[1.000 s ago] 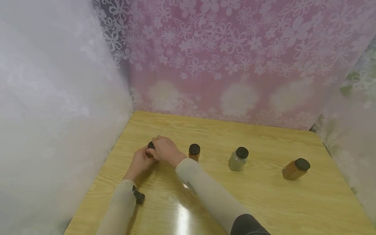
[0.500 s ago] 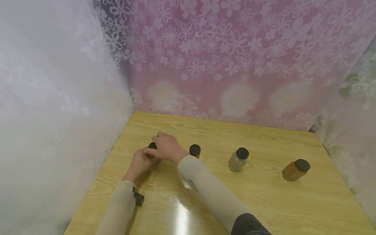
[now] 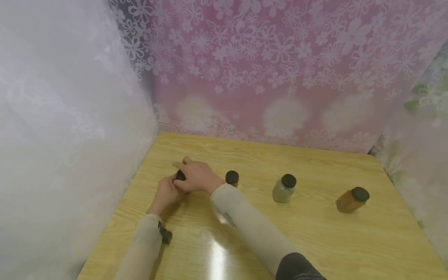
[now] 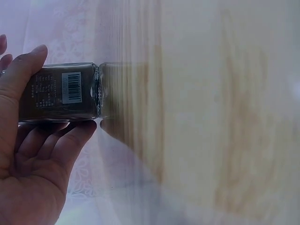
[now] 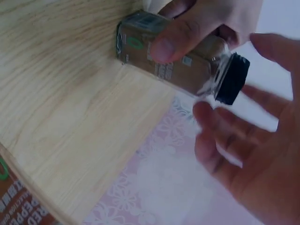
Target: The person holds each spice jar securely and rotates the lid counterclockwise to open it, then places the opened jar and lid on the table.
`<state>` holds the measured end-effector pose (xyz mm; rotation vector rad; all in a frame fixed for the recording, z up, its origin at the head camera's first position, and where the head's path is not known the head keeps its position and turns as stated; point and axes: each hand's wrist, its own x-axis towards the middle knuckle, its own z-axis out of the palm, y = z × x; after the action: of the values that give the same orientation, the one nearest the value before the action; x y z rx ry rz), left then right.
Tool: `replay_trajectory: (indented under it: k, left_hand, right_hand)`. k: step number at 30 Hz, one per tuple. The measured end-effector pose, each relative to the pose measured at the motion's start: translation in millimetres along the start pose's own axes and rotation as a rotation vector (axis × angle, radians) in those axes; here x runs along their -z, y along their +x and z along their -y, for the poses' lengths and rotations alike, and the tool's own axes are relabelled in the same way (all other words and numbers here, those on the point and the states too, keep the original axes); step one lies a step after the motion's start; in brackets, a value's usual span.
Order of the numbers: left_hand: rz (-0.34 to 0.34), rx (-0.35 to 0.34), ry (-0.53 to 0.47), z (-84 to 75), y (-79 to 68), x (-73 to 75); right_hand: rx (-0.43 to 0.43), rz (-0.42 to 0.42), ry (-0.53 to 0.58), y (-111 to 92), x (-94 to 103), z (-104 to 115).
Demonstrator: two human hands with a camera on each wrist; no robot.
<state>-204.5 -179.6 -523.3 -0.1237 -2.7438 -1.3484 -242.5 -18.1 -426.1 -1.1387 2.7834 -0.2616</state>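
My left hand (image 3: 167,193) grips a spice jar (image 5: 180,77) of brown powder at the table's left side. Its thumb lies on one face and its fingers on the other; a barcode label shows in the left wrist view. The jar stands upright, its base on or just over the tabletop. My right hand (image 3: 199,175) is around the black lid (image 5: 233,78) from above. In the right wrist view its thumb and fingers are spread about the lid, apart from it as far as I can see. The head view mostly hides the jar's body behind both hands.
Right of my hands a jar with a black lid (image 3: 232,177) is partly covered by my right arm; a red pepper label (image 5: 23,199) shows close by. Farther right stand a jar of pale contents (image 3: 282,191) and an orange-brown jar (image 3: 348,202). Curtains border the wooden table (image 3: 315,241).
My right hand's fingers have loosened and spread around the lid, with the fingertips reaching farther left. My left hand keeps the jar in about the same place. The other jars have not moved.
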Motion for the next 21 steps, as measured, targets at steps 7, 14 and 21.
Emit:
replay_trajectory:
  k: [7,14,21]
  left_hand:
    - [0.029,0.048,-0.009,-0.2,0.4,-0.8]
    - [0.046,0.096,-0.036,-1.3,-0.4,0.3]
    - [0.031,-0.045,0.117,0.3,1.8,-1.1]
  right_hand:
    - [-0.083,-0.025,-0.090,2.6,-1.2,3.3]
    - [-0.014,0.001,-0.059,1.4,1.3,1.2]
    - [-0.014,-0.023,-0.083,-1.4,1.1,1.6]
